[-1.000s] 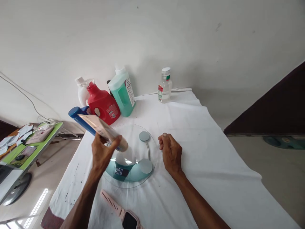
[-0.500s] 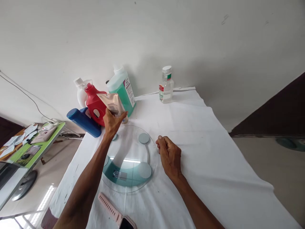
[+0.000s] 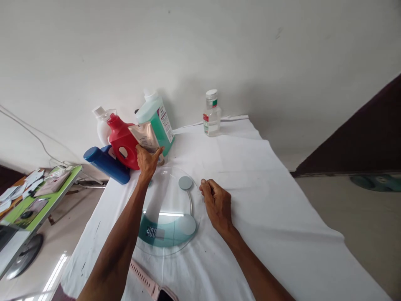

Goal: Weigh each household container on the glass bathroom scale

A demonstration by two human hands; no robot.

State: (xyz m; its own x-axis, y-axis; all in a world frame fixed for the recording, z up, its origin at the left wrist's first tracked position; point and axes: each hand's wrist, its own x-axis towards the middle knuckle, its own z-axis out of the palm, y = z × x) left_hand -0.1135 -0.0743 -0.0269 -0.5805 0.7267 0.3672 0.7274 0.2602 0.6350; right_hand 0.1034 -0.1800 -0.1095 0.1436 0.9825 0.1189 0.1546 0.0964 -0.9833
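My left hand (image 3: pixel 147 160) is closed round the lower part of a beige squeeze tube (image 3: pixel 144 136), which stands cap down among the bottles behind the scale. A red jug (image 3: pixel 118 136) and a green-liquid bottle (image 3: pixel 161 125) are right behind it. My right hand (image 3: pixel 216 203) is curled into a loose fist by the right rim of the round glass scale (image 3: pixel 166 196); what its fingers hold, if anything, is hidden. Digits glow on the scale's display (image 3: pixel 155 232), and its platform bears nothing that I can see.
A blue bottle (image 3: pixel 108 165) leans at the left of the group, near a white bottle (image 3: pixel 102 127). A clear bottle with a white cap (image 3: pixel 211 113) stands by the wall. A pink-strapped watch (image 3: pixel 147 281) lies at the front. To the left is a green desk (image 3: pixel 59 188).
The tube in my left hand has come down slightly and stands more upright by the bottles. My right hand keeps its place beside the scale. The camera view has shifted a little.
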